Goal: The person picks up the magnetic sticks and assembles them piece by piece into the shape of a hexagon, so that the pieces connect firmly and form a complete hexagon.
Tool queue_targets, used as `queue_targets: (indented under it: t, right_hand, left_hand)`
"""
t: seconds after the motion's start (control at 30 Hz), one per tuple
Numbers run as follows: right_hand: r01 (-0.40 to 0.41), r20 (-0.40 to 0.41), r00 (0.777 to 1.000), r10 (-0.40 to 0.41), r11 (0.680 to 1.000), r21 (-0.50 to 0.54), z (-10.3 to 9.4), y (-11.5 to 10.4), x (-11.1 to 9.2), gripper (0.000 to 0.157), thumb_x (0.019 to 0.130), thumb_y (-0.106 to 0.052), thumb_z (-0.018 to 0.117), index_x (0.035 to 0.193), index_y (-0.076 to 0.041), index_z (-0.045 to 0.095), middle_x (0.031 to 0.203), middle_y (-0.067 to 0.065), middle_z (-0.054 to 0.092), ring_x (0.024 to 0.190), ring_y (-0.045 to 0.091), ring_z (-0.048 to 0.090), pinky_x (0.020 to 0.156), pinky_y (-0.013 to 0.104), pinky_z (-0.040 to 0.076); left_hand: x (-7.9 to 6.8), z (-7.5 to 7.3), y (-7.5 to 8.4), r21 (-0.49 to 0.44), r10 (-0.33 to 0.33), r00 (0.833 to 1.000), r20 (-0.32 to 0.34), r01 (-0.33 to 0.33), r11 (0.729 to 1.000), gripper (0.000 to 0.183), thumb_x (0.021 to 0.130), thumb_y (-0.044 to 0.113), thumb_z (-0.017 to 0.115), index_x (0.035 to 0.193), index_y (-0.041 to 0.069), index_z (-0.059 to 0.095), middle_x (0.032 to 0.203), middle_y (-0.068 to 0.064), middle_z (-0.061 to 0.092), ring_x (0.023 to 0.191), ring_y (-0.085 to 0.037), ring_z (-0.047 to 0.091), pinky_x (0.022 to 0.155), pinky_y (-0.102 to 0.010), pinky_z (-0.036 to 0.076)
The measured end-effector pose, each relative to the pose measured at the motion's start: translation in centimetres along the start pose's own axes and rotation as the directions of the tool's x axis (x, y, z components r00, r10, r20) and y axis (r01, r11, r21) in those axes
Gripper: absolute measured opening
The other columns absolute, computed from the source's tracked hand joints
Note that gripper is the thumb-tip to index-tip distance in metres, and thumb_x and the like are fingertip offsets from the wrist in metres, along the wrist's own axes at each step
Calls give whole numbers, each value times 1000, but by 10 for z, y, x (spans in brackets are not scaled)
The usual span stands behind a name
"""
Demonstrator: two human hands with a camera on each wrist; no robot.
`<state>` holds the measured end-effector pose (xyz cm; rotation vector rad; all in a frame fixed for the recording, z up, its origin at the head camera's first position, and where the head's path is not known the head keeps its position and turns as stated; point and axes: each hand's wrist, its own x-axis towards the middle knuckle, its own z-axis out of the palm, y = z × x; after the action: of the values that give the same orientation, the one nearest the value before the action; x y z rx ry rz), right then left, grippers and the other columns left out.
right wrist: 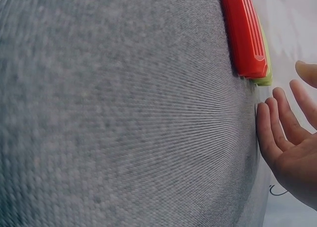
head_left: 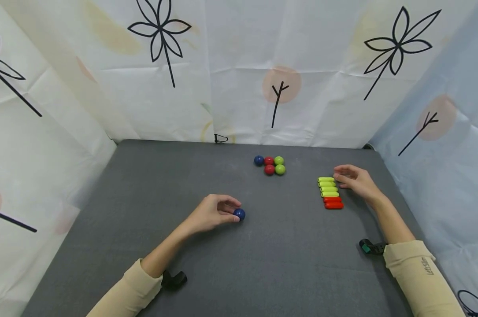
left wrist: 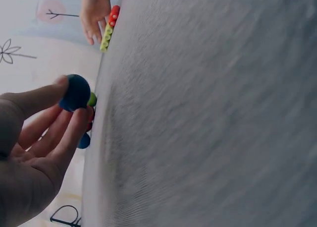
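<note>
My left hand (head_left: 213, 212) pinches a blue ball (left wrist: 76, 92) between thumb and fingertips, held over the grey table. My right hand (head_left: 353, 181) is at the far end of a row of short plastic sticks, its fingers loosely bent and nothing between them. Several yellow-green sticks (head_left: 327, 189) lie side by side in that row. Two red sticks (head_left: 333, 205) continue it at the near end. In the right wrist view, the fingers (right wrist: 290, 123) show apart from the nearest red stick (right wrist: 245, 36).
Toward the back of the grey table (head_left: 175, 171) a cluster sits in two rows: another blue ball (head_left: 259, 160), two red balls (head_left: 269, 170) and two green balls (head_left: 280, 170). Patterned white cloth (head_left: 239, 105) walls off the back and both sides.
</note>
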<state>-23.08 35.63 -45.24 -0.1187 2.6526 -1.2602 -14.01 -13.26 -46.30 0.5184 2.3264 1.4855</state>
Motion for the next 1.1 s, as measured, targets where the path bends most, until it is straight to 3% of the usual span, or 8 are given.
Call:
queue_targets:
  t: [0.23, 0.4, 0.8, 1.1]
  right_hand:
    - [-25, 29, 999, 26, 1000, -16, -1, 0, 1, 58, 113, -37, 59, 156, 1, 50, 154, 28, 56, 100, -12, 59, 87, 16, 58]
    - [-38, 44, 998, 40, 998, -42, -1, 0, 3, 59, 113, -37, 60, 156, 1, 50, 155, 29, 56, 101, -10, 58, 86, 16, 57]
    - [-40, 66, 997, 46, 995, -90, -1, 0, 7, 56, 111, -36, 63, 154, 0, 54, 155, 28, 59, 99, -12, 58, 86, 20, 56]
    - [-30, 85, 996, 40, 993, -112, -3, 7, 16, 51, 110, -31, 66, 149, 2, 60, 146, 29, 65, 98, -1, 63, 81, 24, 56]
  left_hand:
    - [-5, 10, -8, 78, -48, 998, -39, 51, 996, 34, 90, 14, 90, 122, 11, 78, 119, -5, 82, 108, -16, 78, 97, -37, 63]
    - [-5, 12, -10, 71, -60, 997, -47, 63, 996, 34, 90, 15, 90, 122, 12, 79, 118, -4, 82, 107, -15, 77, 99, -41, 62]
    - [-9, 9, -14, 67, -53, 998, -25, 54, 996, 34, 91, 15, 89, 123, 12, 78, 120, -4, 81, 108, -15, 76, 100, -42, 62]
    - [-8, 8, -13, 67, -60, 998, -30, 62, 996, 34, 91, 15, 89, 123, 13, 78, 120, -4, 81, 109, -15, 76, 100, -42, 62]
